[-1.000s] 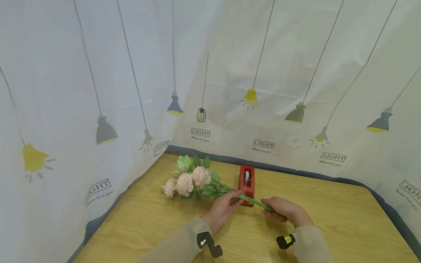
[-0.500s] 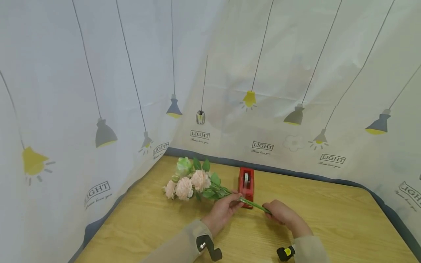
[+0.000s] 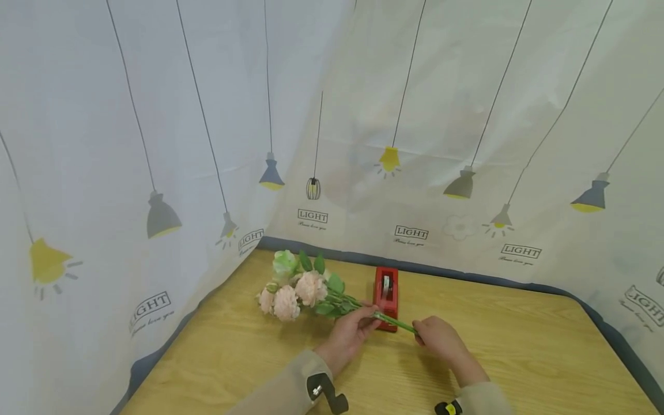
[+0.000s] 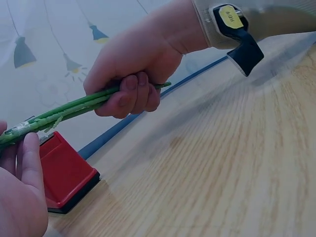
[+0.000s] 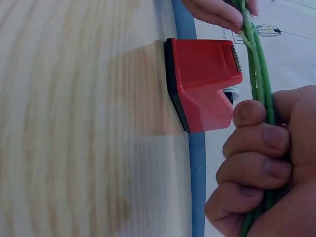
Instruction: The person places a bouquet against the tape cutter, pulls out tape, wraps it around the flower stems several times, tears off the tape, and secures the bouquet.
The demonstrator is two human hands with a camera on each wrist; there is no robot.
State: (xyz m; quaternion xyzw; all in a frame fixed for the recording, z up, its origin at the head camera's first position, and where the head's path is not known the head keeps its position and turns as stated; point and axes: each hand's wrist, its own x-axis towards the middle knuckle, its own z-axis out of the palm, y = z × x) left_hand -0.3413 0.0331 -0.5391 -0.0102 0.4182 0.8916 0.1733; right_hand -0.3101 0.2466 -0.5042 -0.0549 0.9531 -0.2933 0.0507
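Note:
A bouquet of pale pink and green flowers (image 3: 286, 302) lies toward the left of the table in the head view, its green stems (image 3: 395, 321) pointing right. My left hand (image 3: 350, 334) pinches the stems just below the leaves, where a shiny clear wrap, apparently tape, goes round them (image 4: 19, 130). My right hand (image 3: 443, 341) grips the stems near their cut ends, its fingers curled round them in the right wrist view (image 5: 261, 158). Behind the stems stands a red tape dispenser (image 3: 386, 294) with a roll in it; the stems cross in front of its near end.
The wooden table (image 3: 519, 323) extends to both sides of the hands. A white curtain (image 3: 353, 144) printed with lamps hangs along the left and back, with a blue-grey strip (image 3: 467, 274) at the table's edge. Each wrist wears a black camera mount (image 3: 327, 393).
My right hand's fingers have curled closer round the stem ends, and less stem shows between the hands. The blossoms have shifted slightly. The left hand keeps its hold; the head view has shifted a little.

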